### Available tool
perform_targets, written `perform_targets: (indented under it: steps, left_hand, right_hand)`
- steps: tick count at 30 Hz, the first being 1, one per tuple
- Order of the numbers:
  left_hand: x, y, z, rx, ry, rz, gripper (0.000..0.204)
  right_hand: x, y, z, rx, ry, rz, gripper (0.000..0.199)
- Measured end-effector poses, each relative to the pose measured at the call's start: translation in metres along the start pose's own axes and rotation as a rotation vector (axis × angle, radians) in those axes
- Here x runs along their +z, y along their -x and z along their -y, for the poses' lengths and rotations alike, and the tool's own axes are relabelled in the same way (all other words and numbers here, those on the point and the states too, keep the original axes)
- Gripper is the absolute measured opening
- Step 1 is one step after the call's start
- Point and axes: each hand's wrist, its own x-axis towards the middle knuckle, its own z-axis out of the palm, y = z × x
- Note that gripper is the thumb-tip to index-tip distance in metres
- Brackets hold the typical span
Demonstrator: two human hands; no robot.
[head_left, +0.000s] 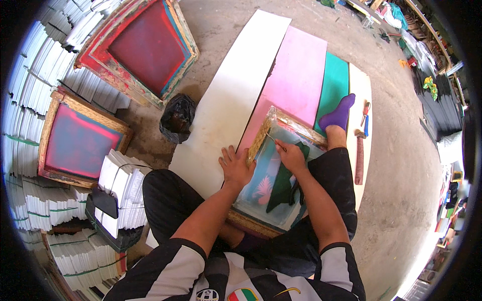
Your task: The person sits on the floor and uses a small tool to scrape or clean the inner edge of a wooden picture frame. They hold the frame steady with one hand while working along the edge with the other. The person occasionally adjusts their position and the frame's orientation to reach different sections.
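Item: wooden-framed printing screen (261, 145), lying tilted across the seated person's lap and onto the pink sheet (296, 80) on the floor (401, 165). Its mesh is showing teal, with a pink leaf-like shape (263, 188) and a dark green patch (283, 183).

Left hand (235, 165): lying flat with fingers spread, pressing on the screen's left frame edge and overlapping the white sheet (231, 100); grip open, holding nothing.

Right hand (291, 156): resting on the mesh, grip closed around a thin stick-like tool (275, 140) whose tip is pointing toward the upper frame corner.

Surroundings: a teal sheet (335, 85) is lying beside the pink one; a foot in a purple sock (339, 114) is resting at the screen's far corner. A wooden-handled tool (359, 158) is lying right of the leg. A black plastic bag (176, 118) is sitting left of the white sheet. Two further framed screens, red (145, 45) and pink-green (80, 140), are leaning on stacks of white paper (123, 193).
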Motion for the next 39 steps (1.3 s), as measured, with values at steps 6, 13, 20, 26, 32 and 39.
perform_targets:
  steps: [6, 13, 20, 26, 32, 39]
  left_hand:
    - [-0.011, 0.001, 0.003, -0.061, -0.004, 0.087, 0.065]
    - [-0.006, 0.001, -0.002, -0.036, -0.001, 0.035, 0.068]
    - [-0.001, 0.001, -0.001, -0.029, 0.004, 0.04, 0.066]
    - [-0.005, 0.0, -0.001, -0.039, 0.007, 0.06, 0.065]
    - [-0.005, 0.001, -0.001, -0.035, 0.008, 0.06, 0.066]
    - [-0.006, 0.0, 0.0, -0.033, -0.001, 0.076, 0.066]
  right_hand:
    - [0.002, -0.001, 0.011, -0.018, -0.052, -0.009, 0.04]
    - [-0.012, -0.004, 0.024, 0.472, -0.582, 0.195, 0.042]
    - [-0.003, -0.001, 0.005, 0.126, -0.092, 0.013, 0.04]
    - [-0.028, 0.014, 0.043, 0.147, 0.143, -0.056, 0.036]
    - [-0.027, 0.016, 0.043, 0.124, 0.19, -0.078, 0.033]
    - [-0.035, 0.014, 0.053, 0.094, 0.309, -0.005, 0.032]
